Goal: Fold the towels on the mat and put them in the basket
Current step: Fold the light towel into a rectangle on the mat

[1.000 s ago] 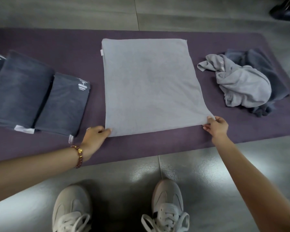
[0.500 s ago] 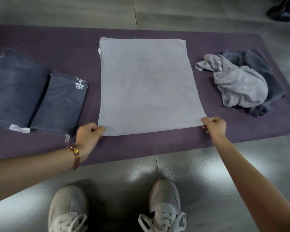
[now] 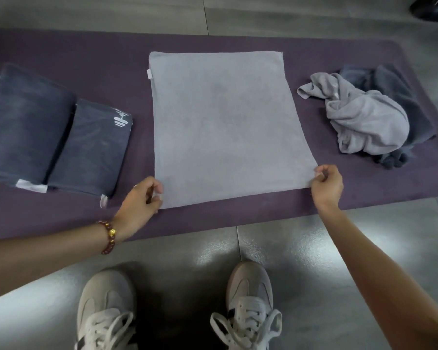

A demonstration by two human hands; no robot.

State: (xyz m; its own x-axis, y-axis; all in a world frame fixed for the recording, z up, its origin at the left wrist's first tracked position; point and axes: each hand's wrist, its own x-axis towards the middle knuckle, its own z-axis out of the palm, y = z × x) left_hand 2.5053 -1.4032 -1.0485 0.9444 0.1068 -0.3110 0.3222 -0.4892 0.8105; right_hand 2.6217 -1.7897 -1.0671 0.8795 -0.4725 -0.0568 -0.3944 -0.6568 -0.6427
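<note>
Pinching near corners of light grey towel: left hand grip closed on near-left corner, right hand grip closed on near-right corner. Towel flat, mid purple mat. Judged step: fold in progress. Next: lift both corners together, carry to far edge, align. At left, folded dark towels; at right, crumpled pile. No basket in view.

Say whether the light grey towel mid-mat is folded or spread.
Spread flat: the light grey towel lies smooth on the purple mat, left hand and right hand pinching its near corners.
</note>
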